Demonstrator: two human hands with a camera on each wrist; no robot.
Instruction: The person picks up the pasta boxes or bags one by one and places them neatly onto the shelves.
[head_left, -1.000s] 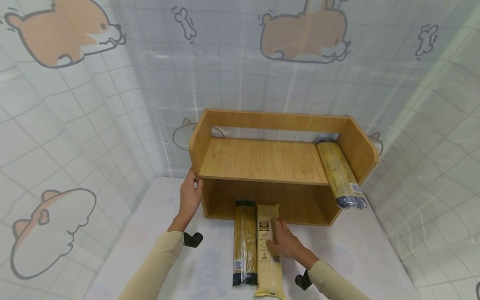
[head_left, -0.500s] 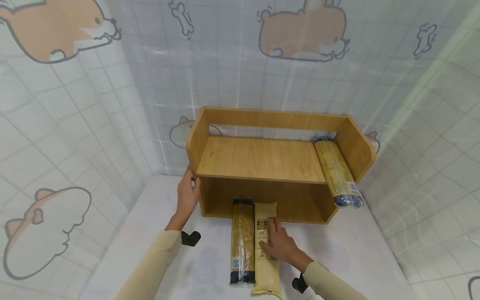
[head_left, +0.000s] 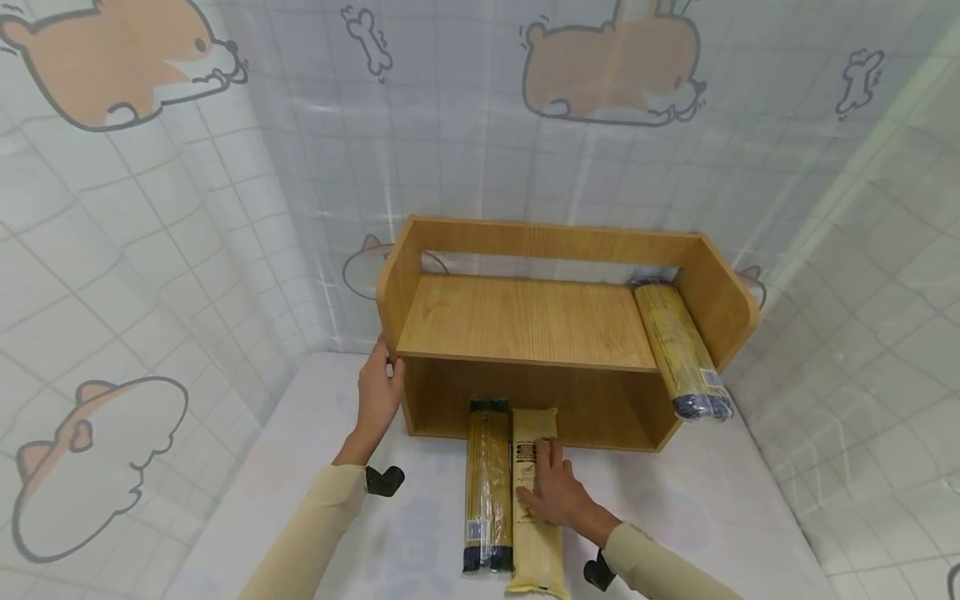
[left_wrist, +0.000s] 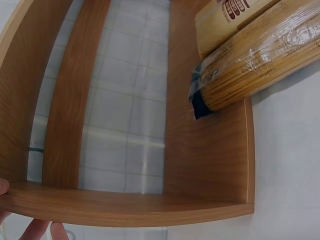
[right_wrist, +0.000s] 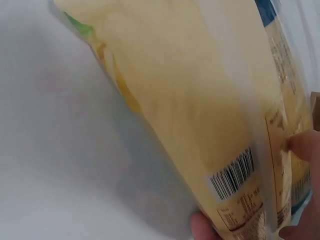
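My left hand (head_left: 377, 392) grips the left side panel of a two-tier wooden shelf (head_left: 517, 321). In the left wrist view, fingertips (left_wrist: 57, 231) show along the outer face of the side panel (left_wrist: 125, 210), with another at its inner side. My right hand (head_left: 558, 487) holds a long pale-yellow noodle packet (head_left: 538, 554) lying lengthwise before the shelf. Its thumb and fingers lie across the packet, whose barcode (right_wrist: 232, 175) faces the right wrist camera. Left of this packet lies a clear-wrapped bundle of dried noodles (head_left: 489, 492) with dark ends. Far ends of both packs reach into the lower compartment.
Another clear-wrapped noodle bundle (head_left: 681, 350) lies on the upper board by the right side panel, its near end overhanging the front edge. A white table surface (head_left: 712, 517) lies below. Tiled-pattern curtains with cartoon dogs (head_left: 611, 71) stand behind and at both sides.
My right hand has shifted slightly left over the pale-yellow noodle packet, its thumb now farther across it. The left hand, the shelf and the packs stay in place.
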